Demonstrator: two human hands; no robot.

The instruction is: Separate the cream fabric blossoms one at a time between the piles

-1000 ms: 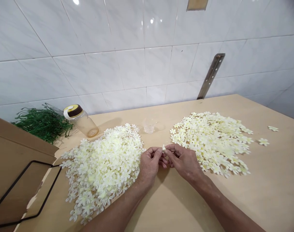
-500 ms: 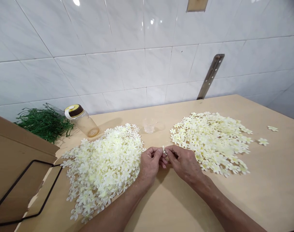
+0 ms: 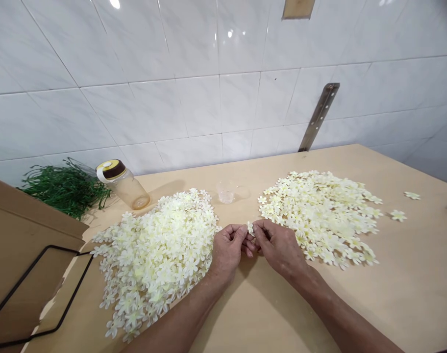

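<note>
A small cream artificial flower is pinched between my two hands, just above the table. My left hand grips its left side between thumb and forefinger. From the other side my right hand has its thumb and fingertips closed on the flower's edge. A big heap of white-cream flowers lies beside my left hand. Past my right hand spreads a flatter pile of similar flowers. Behind the hands stands a small clear cup; its contents are hard to make out.
A clear bottle with a brown and yellow lid stands at the back left. Near it lie green artificial stems. A cardboard box and a black wire frame occupy the left edge. Two loose flowers lie far right.
The flower between my fingertips has turned and now shows more of its petals. Both hands have stayed nearly in place; the view has shifted slightly.
</note>
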